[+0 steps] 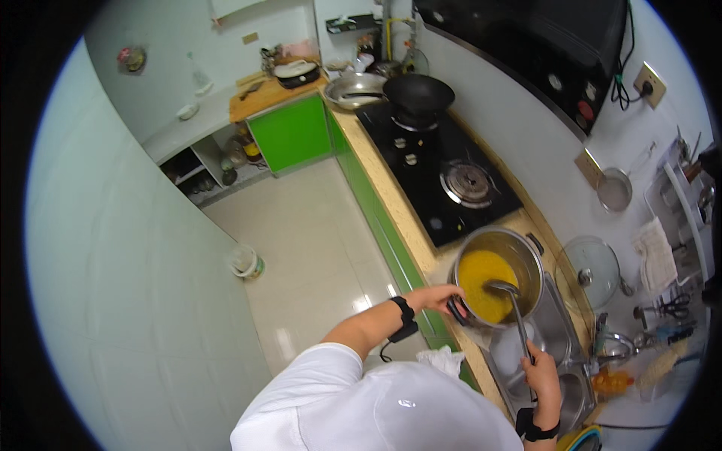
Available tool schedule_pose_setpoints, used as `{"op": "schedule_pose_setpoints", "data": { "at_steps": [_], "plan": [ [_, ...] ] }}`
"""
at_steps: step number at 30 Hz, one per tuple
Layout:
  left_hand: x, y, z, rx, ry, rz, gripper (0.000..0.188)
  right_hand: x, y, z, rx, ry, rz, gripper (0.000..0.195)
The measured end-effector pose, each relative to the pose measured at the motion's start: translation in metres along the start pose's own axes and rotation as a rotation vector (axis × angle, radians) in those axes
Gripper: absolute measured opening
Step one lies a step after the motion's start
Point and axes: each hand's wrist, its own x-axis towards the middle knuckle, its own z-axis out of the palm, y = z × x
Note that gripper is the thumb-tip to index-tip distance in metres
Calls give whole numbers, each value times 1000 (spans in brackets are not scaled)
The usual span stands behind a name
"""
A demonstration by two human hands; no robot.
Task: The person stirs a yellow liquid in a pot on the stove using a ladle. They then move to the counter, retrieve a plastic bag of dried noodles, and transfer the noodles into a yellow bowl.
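A tall stainless steel pot (527,256) with black side handles stands partly over the edge of the sink and the counter, holding a yellow liquid (485,276). My left hand (445,297) grips the pot's near-side black handle. In my right hand (540,366) is the long handle of a metal ladle (520,321), whose bowl rests at the surface of the yellow liquid. Black bands circle both my wrists.
A double steel sink (558,321) lies beneath and beside the pot. Beyond it, a black two-burner gas hob (420,191) carries a black wok (419,94). A glass lid (592,270) leans by the wall. Steel basin (347,84) and wooden board (271,96) sit farther off; a bucket (246,264) stands on the floor.
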Motion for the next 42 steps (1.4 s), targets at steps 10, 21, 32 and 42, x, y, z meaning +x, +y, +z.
{"op": "schedule_pose_setpoints", "data": {
  "at_steps": [10,21,32,42],
  "plan": [
    [-71,-2,-58,-169,41,49,49,49,15,37,200,-26,29,44],
    [-141,-72,-200,-267,575,126,34,-8,5,-15,268,-174,126,48],
    [-81,-87,-248,11,598,-115,33,29,38,97,388,186,27,54],
    [-5,-105,-177,356,449,-394,31,-106,109,117,754,509,253,46]
  ]
}}
